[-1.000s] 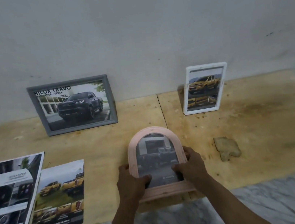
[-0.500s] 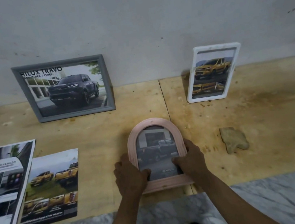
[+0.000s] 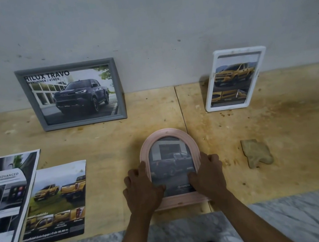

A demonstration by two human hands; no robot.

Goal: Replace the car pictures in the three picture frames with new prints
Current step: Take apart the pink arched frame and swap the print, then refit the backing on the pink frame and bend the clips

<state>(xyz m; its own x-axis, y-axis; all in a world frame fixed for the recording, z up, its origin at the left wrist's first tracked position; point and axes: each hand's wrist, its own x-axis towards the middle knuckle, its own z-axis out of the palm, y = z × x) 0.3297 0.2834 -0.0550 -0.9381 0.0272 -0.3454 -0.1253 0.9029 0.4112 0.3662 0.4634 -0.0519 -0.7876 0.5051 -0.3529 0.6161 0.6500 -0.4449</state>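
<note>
Your left hand (image 3: 141, 187) and right hand (image 3: 209, 173) grip the pink arched wooden frame (image 3: 167, 138) between them; 2 loose car prints (image 3: 53, 201) lie left, so replacement appears unfinished.

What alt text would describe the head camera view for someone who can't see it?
Two hands, left hand and right hand, grip an arched pink picture frame on a wooden table. A grey rectangular frame and white frame lean against the wall.
</note>
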